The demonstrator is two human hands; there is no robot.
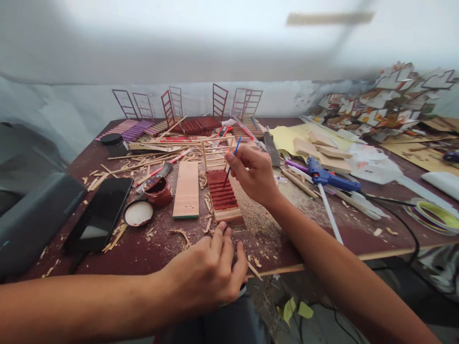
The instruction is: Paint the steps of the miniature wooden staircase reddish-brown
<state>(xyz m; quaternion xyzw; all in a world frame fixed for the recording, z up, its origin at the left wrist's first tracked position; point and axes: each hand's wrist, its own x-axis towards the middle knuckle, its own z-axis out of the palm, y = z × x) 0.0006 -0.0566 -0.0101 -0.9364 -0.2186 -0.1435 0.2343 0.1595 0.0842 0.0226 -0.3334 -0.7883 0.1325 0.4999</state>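
My right hand (253,172) pinches a thin blue paintbrush (234,160). The brush tip touches a small ridged wooden piece (221,188), stepped like a bed or bench base. Most of its top is painted dark red; the near end (229,217) is bare wood. A slatted frame of thin sticks (215,152) stands at its far end, partly behind my right hand. The fingertips of my left hand (218,263) rest against the near end, fingers stretched and thumb apart. To the left lie a bare wooden board (186,188), an opened jar of dark red paint (158,190) and its lid (138,213).
A black phone (99,212) and a dark case (39,220) lie at left. Painted miniature pieces with upright frames (199,125) line the back. A blue glue gun (332,176), wood blocks (322,153) and a tape roll (435,215) are at right. Shavings litter the table (143,258).
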